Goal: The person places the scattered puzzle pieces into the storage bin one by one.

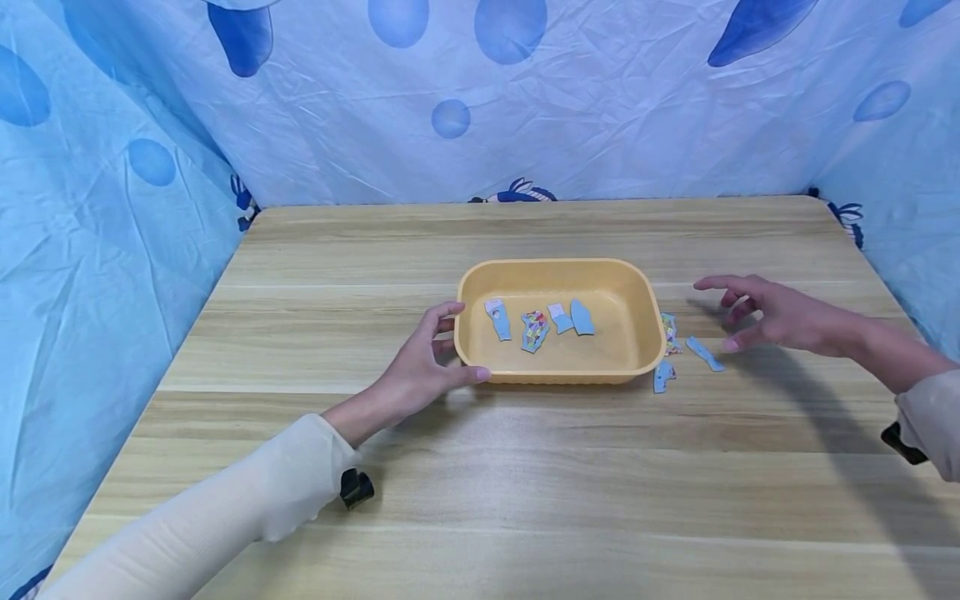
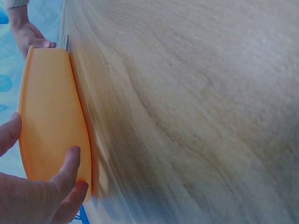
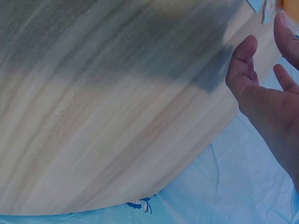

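A yellow plastic tray (image 1: 551, 377) stands mid-table, with several flat puzzle pieces (image 1: 582, 317) inside, light blue with white or multicoloured patches. My left hand (image 1: 420, 360) holds the tray's left end, thumb at the near side and fingers round the far corner; in the left wrist view the fingertips touch its outer wall (image 2: 51, 116). To the right of the tray lie more pieces: a multicoloured one (image 1: 671, 335) partly hidden by the rim, a narrow blue strip (image 1: 705, 354) and a small blue one (image 1: 663, 377). Beside them my right hand (image 1: 780, 317) hovers, fingers loosely extended, holding nothing.
A wood-grain table (image 1: 525, 483) lies under everything. Blue patterned cloth (image 1: 337, 125) hangs behind it and along both sides. Black bands (image 1: 356, 487) show at both sleeve cuffs.
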Demonstrator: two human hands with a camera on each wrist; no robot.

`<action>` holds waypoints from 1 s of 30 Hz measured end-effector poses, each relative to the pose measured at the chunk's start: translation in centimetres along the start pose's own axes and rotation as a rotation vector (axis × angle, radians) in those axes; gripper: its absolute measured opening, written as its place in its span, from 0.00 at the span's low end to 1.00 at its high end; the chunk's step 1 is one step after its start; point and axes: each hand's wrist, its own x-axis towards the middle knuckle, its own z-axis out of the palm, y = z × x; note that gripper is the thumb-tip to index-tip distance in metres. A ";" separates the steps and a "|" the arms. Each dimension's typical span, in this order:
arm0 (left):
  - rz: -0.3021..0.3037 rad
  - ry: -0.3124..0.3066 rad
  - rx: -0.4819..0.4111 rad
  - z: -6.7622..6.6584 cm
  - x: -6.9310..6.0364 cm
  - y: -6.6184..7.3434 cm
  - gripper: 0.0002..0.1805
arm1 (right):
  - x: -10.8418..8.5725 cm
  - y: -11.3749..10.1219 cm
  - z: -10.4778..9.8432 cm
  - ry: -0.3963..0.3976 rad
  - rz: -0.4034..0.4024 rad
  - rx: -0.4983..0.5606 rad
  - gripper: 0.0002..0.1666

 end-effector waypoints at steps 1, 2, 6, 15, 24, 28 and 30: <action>0.001 0.000 0.000 0.0 0.0 0.0 0.52 | 0.0 0.0 0.1 0.001 0.002 0.001 0.54; 0.001 0.001 -0.001 0.0 0.0 0.0 0.52 | 0.0 0.1 0.2 0.003 0.002 0.004 0.53; 0.001 0.001 0.000 0.0 0.0 0.0 0.52 | -0.2 0.2 0.7 0.008 -0.003 -0.013 0.53; -0.002 0.002 -0.002 0.0 0.0 0.0 0.52 | -0.5 0.4 1.7 0.010 -0.015 -0.055 0.51; 0.013 0.006 -0.006 0.1 -0.1 0.1 0.52 | -0.5 1.0 2.3 0.009 -0.055 -0.054 0.51; 0.021 0.004 -0.010 0.1 -0.1 0.1 0.52 | -0.4 1.3 2.7 0.026 -0.076 -0.086 0.50; 0.017 0.005 -0.007 0.1 -0.1 0.2 0.52 | -0.4 1.3 2.8 0.035 -0.072 -0.104 0.49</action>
